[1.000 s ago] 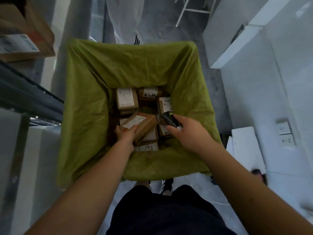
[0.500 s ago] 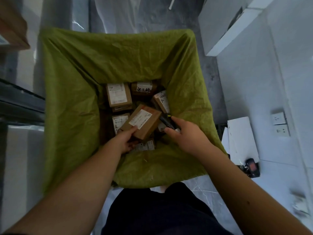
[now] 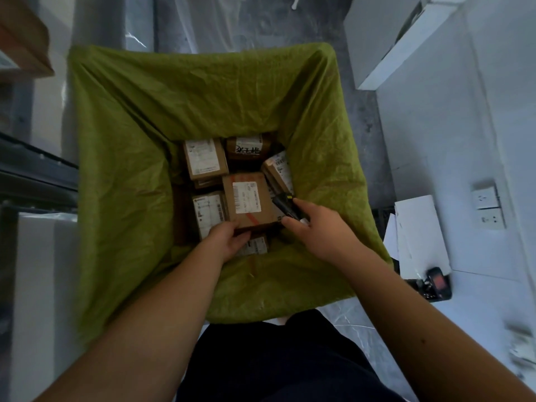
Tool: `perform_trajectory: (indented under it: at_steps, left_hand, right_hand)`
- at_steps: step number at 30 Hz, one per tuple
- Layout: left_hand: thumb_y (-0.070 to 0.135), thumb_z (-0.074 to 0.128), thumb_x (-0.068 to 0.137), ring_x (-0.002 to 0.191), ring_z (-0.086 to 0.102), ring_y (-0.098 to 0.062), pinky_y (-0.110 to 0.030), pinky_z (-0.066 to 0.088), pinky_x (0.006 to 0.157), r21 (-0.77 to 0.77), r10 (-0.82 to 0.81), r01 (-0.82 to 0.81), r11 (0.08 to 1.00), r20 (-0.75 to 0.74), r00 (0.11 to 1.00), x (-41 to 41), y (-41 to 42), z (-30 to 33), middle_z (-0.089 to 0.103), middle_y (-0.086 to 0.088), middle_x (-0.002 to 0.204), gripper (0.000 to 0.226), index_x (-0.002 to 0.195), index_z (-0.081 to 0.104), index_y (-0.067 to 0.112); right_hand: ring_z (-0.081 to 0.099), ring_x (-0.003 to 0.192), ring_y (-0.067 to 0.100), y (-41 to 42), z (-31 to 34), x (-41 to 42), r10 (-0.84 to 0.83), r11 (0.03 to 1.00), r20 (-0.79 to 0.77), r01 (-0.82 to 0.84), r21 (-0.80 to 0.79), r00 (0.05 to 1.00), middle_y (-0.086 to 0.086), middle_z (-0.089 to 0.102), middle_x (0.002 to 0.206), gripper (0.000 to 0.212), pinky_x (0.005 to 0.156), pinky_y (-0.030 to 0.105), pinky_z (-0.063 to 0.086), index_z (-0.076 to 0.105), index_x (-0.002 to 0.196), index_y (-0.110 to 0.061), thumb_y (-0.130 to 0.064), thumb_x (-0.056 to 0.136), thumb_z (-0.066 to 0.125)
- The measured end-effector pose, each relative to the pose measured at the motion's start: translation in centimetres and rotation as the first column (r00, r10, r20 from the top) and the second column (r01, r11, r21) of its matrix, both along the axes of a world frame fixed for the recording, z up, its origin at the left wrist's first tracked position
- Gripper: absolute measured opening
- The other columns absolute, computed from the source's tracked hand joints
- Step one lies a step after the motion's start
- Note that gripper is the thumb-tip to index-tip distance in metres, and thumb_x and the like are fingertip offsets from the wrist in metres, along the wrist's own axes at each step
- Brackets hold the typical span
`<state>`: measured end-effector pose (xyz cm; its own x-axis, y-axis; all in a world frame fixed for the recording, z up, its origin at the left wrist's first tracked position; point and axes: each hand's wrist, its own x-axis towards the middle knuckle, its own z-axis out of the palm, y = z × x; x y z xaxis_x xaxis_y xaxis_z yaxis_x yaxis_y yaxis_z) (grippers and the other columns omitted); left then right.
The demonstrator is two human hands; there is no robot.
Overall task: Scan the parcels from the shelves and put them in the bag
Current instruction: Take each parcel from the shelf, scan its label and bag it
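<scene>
Gripping the brown parcel (image 3: 249, 200) by its near edge, the left hand (image 3: 229, 237) holds it inside the green bag (image 3: 121, 169); the right hand (image 3: 316, 224) clasps the scanner (image 3: 285, 208) — set it flat among the others before letting go.

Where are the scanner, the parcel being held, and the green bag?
scanner (image 3: 285, 206), head view, on its dark body above the right hand.
held parcel (image 3: 249, 198), head view, on its white label.
green bag (image 3: 203, 94), head view, on its far inner wall.
</scene>
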<state>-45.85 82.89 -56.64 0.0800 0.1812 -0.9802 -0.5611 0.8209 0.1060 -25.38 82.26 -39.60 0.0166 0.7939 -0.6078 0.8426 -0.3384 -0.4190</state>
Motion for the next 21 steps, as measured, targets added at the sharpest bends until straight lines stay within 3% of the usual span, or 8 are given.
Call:
perform_trajectory:
  at_steps: [2, 3, 5, 7, 9, 12, 16, 21]
  left_hand:
    - [-0.003, 0.054, 0.104, 0.118, 0.065, -0.033, -0.041, 0.059, 0.099, 0.023, -0.099, 0.1, 0.995, -0.06, 0.993, 0.7, 0.7, -0.3, 0.066, -0.018, 0.124, 0.02, 0.12, 0.063, 0.007]
    - [-0.003, 0.054, 0.104, 0.113, 0.067, -0.031, -0.039, 0.062, 0.092, 0.031, -0.115, 0.119, 0.992, -0.089, 0.989, 1.0, 0.9, -0.3, 0.067, -0.016, 0.119, 0.023, 0.121, 0.064, 0.008]
    - [0.0, 0.055, 0.105, 0.092, 0.069, -0.026, -0.033, 0.063, 0.061, 0.035, -0.149, 0.155, 0.987, -0.144, 0.978, 1.5, 1.1, 0.1, 0.069, -0.012, 0.103, 0.018, 0.117, 0.064, 0.009]
    - [0.008, 0.059, 0.105, 0.086, 0.07, -0.025, -0.033, 0.058, 0.051, 0.019, -0.245, 0.255, 0.967, -0.216, 0.945, 1.5, 0.9, 0.3, 0.07, -0.011, 0.1, 0.014, 0.117, 0.063, 0.01]
    - [0.017, 0.063, 0.103, 0.095, 0.069, -0.028, -0.036, 0.059, 0.066, 0.012, -0.375, 0.4, 0.916, -0.327, 0.868, 1.4, 0.5, 0.2, 0.07, -0.012, 0.114, 0.026, 0.128, 0.06, 0.013]
    - [0.028, 0.065, 0.1, 0.114, 0.065, -0.03, -0.035, 0.053, 0.094, 0.061, -0.484, 0.609, 0.791, -0.547, 0.683, 1.0, -0.3, 0.5, 0.066, -0.01, 0.134, 0.043, 0.142, 0.056, 0.019]
    - [0.037, 0.067, 0.098, 0.121, 0.063, -0.028, -0.036, 0.049, 0.1, 0.069, -0.574, 0.8, 0.596, -0.659, 0.485, 1.0, -1.3, 2.5, 0.065, -0.004, 0.139, 0.051, 0.147, 0.053, 0.028]
    - [0.04, 0.066, 0.099, 0.127, 0.06, -0.029, -0.041, 0.05, 0.108, -0.008, -0.606, 0.912, 0.411, -0.749, 0.267, 1.4, -1.9, 5.8, 0.061, -0.006, 0.144, 0.054, 0.149, 0.054, 0.028]
  right_hand:
    - [0.066, 0.099, 0.017, -0.2, -0.1, 0.2, -0.006, 1.0, -0.009, 0.006, -0.001, 1.0, 0.005, 0.06, 0.141, 0.071, 0.088, 0.042, 0.059, 0.037, 0.159, -0.03, -0.06, 0.098, 0.057]
    - [0.066, 0.103, 0.018, -0.3, -0.2, 0.4, -0.008, 1.0, -0.014, 0.008, 0.0, 1.0, 0.004, 0.06, 0.142, 0.071, 0.091, 0.04, 0.057, 0.037, 0.159, -0.03, -0.06, 0.098, 0.057]
    - [0.063, 0.115, 0.02, -0.7, -0.3, 0.8, -0.015, 1.0, -0.029, 0.015, 0.006, 0.999, 0.004, 0.059, 0.144, 0.071, 0.095, 0.036, 0.053, 0.037, 0.159, -0.027, -0.058, 0.098, 0.058]
    - [0.061, 0.12, 0.021, -0.9, -0.4, 1.0, -0.02, 1.0, -0.028, 0.02, 0.002, 0.999, 0.004, 0.059, 0.145, 0.072, 0.096, 0.036, 0.051, 0.037, 0.159, -0.027, -0.058, 0.098, 0.057]
    - [0.061, 0.119, 0.022, -1.1, -0.4, 1.3, -0.014, 1.0, -0.009, 0.014, -0.009, 1.0, 0.005, 0.059, 0.144, 0.072, 0.097, 0.039, 0.053, 0.036, 0.159, -0.028, -0.059, 0.098, 0.057]
    - [0.062, 0.111, 0.026, -1.2, -0.2, 1.4, 0.016, 1.0, 0.058, -0.015, -0.024, 0.998, 0.01, 0.057, 0.14, 0.073, 0.094, 0.044, 0.055, 0.034, 0.16, -0.032, -0.062, 0.098, 0.055]
    - [0.062, 0.103, 0.028, -1.1, 0.1, 1.1, 0.09, 0.996, 0.122, -0.088, -0.029, 0.988, 0.014, 0.053, 0.133, 0.073, 0.092, 0.046, 0.056, 0.03, 0.16, -0.037, -0.065, 0.097, 0.052]
    - [0.061, 0.106, 0.029, -0.7, 0.6, 0.9, 0.183, 0.983, 0.092, -0.185, 0.016, 0.979, 0.013, 0.055, 0.132, 0.072, 0.094, 0.048, 0.055, 0.031, 0.16, -0.036, -0.063, 0.097, 0.053]
